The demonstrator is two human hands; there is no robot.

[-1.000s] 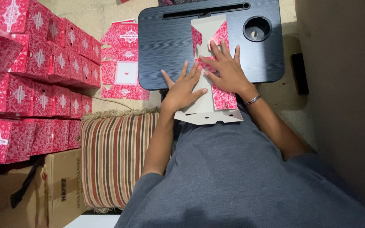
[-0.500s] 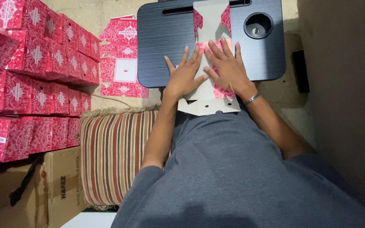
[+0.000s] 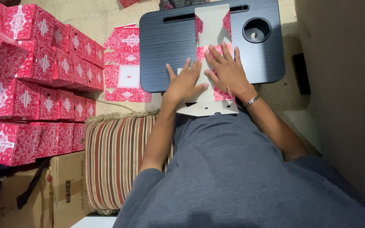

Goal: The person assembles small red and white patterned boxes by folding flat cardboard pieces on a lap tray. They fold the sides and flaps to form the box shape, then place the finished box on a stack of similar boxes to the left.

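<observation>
While flat, two hands [image 3: 208, 78] on one carton blank [image 3: 210, 29].

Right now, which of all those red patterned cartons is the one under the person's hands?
The flat, unfolded carton on the dark lap tray, pressed by both hands. The other flat ones lie on the floor; the folded boxes are stacked left.

Matt cardboard box blank [image 3: 211, 25], dark wood-grain lap tray [image 3: 170, 50], woven striped cushion [image 3: 115, 160], metal bracelet [image 3: 251, 100]

striped cushion [image 3: 117, 158] (beside stacked red boxes [image 3: 34, 84])
</observation>
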